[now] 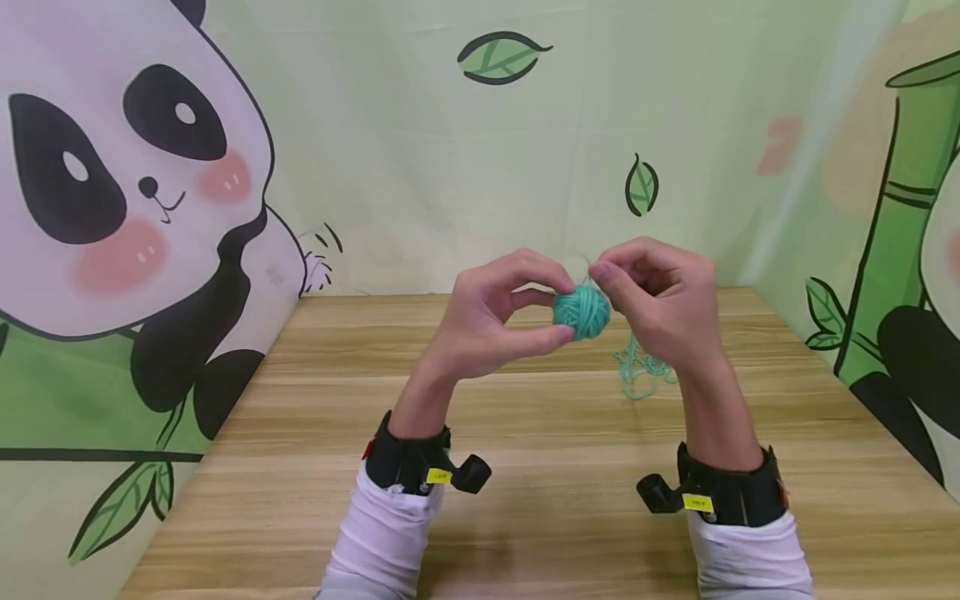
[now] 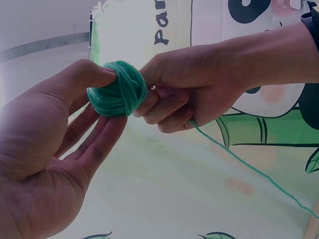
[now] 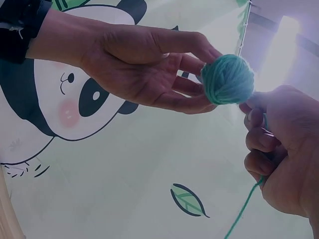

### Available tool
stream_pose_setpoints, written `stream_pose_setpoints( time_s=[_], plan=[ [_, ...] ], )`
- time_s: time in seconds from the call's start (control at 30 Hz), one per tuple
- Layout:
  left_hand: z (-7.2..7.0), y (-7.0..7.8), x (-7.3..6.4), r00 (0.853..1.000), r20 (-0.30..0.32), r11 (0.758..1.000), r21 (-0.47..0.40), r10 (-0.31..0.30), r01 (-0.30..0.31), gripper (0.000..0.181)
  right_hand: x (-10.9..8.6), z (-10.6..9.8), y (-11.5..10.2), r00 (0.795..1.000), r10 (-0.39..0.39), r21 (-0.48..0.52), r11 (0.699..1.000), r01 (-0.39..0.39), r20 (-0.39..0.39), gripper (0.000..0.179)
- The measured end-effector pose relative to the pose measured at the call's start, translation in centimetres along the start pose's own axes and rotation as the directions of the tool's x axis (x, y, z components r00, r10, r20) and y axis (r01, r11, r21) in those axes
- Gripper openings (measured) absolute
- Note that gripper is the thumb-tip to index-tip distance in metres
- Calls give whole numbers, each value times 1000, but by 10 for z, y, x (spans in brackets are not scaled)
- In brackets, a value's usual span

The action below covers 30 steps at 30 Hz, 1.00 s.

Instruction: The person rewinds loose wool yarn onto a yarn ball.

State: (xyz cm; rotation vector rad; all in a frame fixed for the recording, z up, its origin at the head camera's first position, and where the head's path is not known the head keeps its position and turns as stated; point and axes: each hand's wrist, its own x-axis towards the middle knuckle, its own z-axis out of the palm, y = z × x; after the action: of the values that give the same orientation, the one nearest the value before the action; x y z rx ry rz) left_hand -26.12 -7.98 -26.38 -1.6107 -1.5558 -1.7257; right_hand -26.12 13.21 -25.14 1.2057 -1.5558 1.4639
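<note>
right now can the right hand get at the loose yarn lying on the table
Probably yes: nothing visible blocks the way from the right hand to the loose yarn on the table, though that hand holds a strand and might have to release it.

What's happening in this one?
A person holds a small ball of teal yarn above a wooden table, pinched between the thumb and fingers of the left hand. Right beside it, the right hand grips the yarn strand, which trails out below the curled fingers. Some loose yarn lies on the table, not wound up.
</note>
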Motion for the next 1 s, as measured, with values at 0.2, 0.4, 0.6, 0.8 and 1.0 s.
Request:
stream_pose_setpoints(
  time_s=[0.2, 0.4, 0.6, 0.8, 1.0],
  plan=[
    [0, 2, 1, 1000, -7, 1000, -13, 22, -23, 42, 5, 6, -12, 998, 68, -71, 995, -67, 4, 11],
    [-1, 3, 2, 999, -29, 999, -19, 37, -37, 41, 10, 11, -25, 989, 145, -102, 985, -140, 37, 5],
    [-1, 3, 3, 998, -45, 999, -25, 44, -45, 40, 10, 10, -25, 982, 180, -145, 975, -171, 57, 5],
    [-1, 2, 3, 998, -53, 999, -26, 45, -46, 40, 9, 10, -25, 979, 197, -139, 972, -188, 58, 6],
    [-2, 3, 3, 995, -84, 998, -36, 50, -53, 38, 9, 10, -25, 969, 234, -139, 965, -222, 82, 7]
  ],
)
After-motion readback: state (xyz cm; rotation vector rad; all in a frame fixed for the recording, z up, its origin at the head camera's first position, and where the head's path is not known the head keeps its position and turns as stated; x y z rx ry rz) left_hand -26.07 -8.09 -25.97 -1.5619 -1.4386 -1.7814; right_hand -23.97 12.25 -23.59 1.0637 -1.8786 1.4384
